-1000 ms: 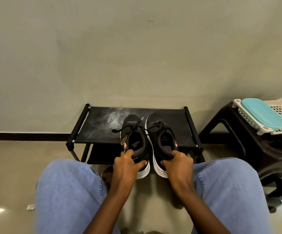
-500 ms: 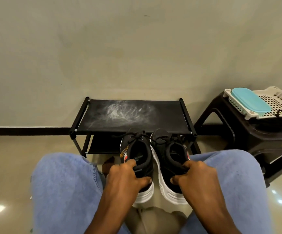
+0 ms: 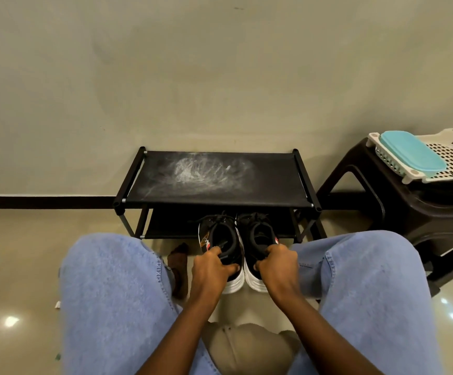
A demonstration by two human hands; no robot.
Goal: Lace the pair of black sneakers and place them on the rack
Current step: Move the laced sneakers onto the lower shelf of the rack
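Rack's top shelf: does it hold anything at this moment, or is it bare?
Bare. The top shelf shows only whitish scuff marks; both sneakers are lower, at the bottom tier, gripped at the heels.

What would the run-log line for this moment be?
left hand: grips left sneaker heel | right hand: grips right sneaker heel | toes at rack lower shelf | top shelf bare, dusty

Matt black cloth rack (image 3: 274, 182) w/ chalky scuffs; glossy floor (image 3: 17, 266); denim knees (image 3: 111, 293).

Black white-soled sneakers (image 3: 240, 244), black rack (image 3: 220, 180) with whitish scuffs, teal lid (image 3: 412, 154), blue jeans (image 3: 117, 293).
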